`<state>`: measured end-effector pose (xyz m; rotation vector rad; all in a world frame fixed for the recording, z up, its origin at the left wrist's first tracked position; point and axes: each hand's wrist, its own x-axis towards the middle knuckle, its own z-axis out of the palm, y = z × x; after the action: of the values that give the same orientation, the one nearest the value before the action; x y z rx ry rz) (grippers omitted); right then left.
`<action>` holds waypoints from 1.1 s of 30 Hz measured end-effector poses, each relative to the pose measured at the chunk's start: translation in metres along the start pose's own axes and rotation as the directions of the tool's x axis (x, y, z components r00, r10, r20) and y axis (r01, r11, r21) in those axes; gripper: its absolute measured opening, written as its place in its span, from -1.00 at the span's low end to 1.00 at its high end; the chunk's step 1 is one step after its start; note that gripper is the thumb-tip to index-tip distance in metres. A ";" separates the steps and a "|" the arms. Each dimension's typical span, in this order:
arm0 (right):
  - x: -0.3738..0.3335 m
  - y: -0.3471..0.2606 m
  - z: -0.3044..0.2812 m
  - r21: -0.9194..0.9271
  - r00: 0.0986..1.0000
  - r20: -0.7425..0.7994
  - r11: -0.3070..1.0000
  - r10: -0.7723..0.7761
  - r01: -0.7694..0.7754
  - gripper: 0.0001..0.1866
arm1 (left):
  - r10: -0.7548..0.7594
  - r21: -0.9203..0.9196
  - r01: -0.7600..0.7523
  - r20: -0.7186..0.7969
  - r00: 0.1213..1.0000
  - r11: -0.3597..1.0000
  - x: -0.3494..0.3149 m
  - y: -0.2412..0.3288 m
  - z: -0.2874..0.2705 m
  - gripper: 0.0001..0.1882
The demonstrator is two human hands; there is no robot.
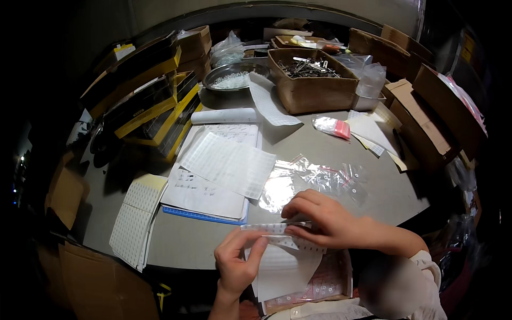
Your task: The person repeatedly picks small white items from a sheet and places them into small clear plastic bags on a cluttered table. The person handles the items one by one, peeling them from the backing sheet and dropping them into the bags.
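At the table's near edge, a white sheet of small printed labels (288, 266) is bent over along its top, where a strip of marks shows. My left hand (238, 260) pinches its left end between thumb and fingers. From the right, my right hand (326, 217) curls over the strip with thumb and fingertips closed at its edge; whether a single label is between them is too small to tell. Just beyond lie several clear zip bags (325, 178), some with small white rings inside. Under the sheet, a shallow box (348, 274) in my lap holds more such bags.
Left are a label sheet (221, 160) on a notepad (205, 200), a stack of label sheets (136, 218) and black-yellow boxes (154, 114). Behind stand a metal bowl (234, 77) of white pieces and a carton (314, 93) of metal parts. A red-edged bag pack (332, 128) lies right.
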<state>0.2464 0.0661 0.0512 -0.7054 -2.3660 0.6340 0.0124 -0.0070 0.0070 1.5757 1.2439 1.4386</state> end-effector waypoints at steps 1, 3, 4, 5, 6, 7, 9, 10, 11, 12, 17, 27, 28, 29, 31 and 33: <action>0.001 -0.002 0.004 -0.051 1.000 0.002 0.998 -0.023 0.023 -0.66 | 0.011 0.013 -0.011 0.010 1.000 1.000 0.000 -0.002 0.000 -0.90; 0.002 -0.006 0.010 -0.154 0.998 0.011 0.986 -0.067 0.068 -0.68 | 0.021 0.022 -0.021 0.017 1.000 1.000 0.000 -0.005 0.001 -0.90; 0.002 -0.008 0.013 -0.251 0.995 0.000 0.963 -0.102 0.099 -0.67 | 0.025 0.027 -0.026 0.019 0.999 0.999 0.000 -0.005 0.001 -0.90; 0.001 -0.009 0.017 -0.279 0.994 -0.001 0.955 -0.105 0.101 -0.67 | 0.018 0.043 -0.019 0.021 1.000 0.999 0.000 -0.004 0.000 -0.90; 0.000 -0.009 0.020 -0.309 0.994 -0.001 0.946 -0.106 0.101 -0.67 | 0.011 0.055 -0.012 0.024 1.000 0.998 -0.001 -0.003 0.000 -0.90; -0.001 -0.009 0.023 -0.338 0.994 -0.001 0.936 -0.106 0.100 -0.67 | 0.004 0.067 -0.005 0.028 1.000 0.998 -0.002 -0.002 0.000 -0.90; -0.003 -0.015 0.024 -0.460 0.992 0.019 0.880 -0.122 0.117 -0.64 | -0.016 0.094 0.013 0.023 1.000 0.995 -0.002 0.001 0.001 -0.91; -0.004 -0.018 0.024 -0.518 0.992 0.029 0.846 -0.126 0.123 -0.63 | -0.026 0.106 0.023 0.021 0.999 0.994 -0.002 0.002 0.001 -0.91; -0.006 -0.018 0.027 -0.540 0.991 0.023 0.832 -0.132 0.124 -0.62 | -0.033 0.088 0.030 0.031 0.999 0.996 -0.002 0.000 0.001 -0.91; -0.008 -0.018 0.031 -0.561 0.991 0.019 0.819 -0.136 0.123 -0.62 | -0.042 0.069 0.039 0.041 0.998 0.997 -0.003 -0.002 0.001 -0.91; -0.014 -0.020 0.036 -0.598 0.986 -0.029 0.793 -0.163 0.114 -0.69 | -0.063 0.072 0.061 0.030 0.998 0.996 -0.001 -0.003 0.002 -0.91; -0.044 0.005 -0.048 -0.237 0.989 -0.146 0.971 -0.008 -0.028 -0.66 | -0.153 -0.036 0.154 0.013 0.988 0.987 -0.001 -0.004 0.002 -0.92; -0.056 0.028 -0.067 -0.254 0.969 -0.243 0.961 0.046 -0.109 -0.66 | -0.161 -0.048 0.162 0.028 0.987 0.986 0.000 -0.004 0.002 -0.92; -0.057 0.033 -0.088 -0.187 0.918 -0.286 0.923 0.275 -0.335 -0.74 | -0.175 -0.052 0.176 0.033 0.984 0.983 -0.001 -0.004 0.001 -0.92; -0.069 0.061 -0.129 -0.027 0.812 -0.224 0.830 0.539 -0.558 -0.74 | -0.205 -0.081 0.211 0.078 0.976 0.974 0.002 -0.003 0.003 -0.91; -0.082 0.084 -0.154 0.027 0.725 -0.123 0.732 0.678 -0.680 -0.79 | -0.243 -0.121 0.262 0.151 0.958 0.957 0.007 -0.001 0.008 -0.91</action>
<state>0.4303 0.1196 0.0812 -1.6122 -1.9512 0.8295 0.0196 0.0010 0.0076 1.3422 1.1901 1.2084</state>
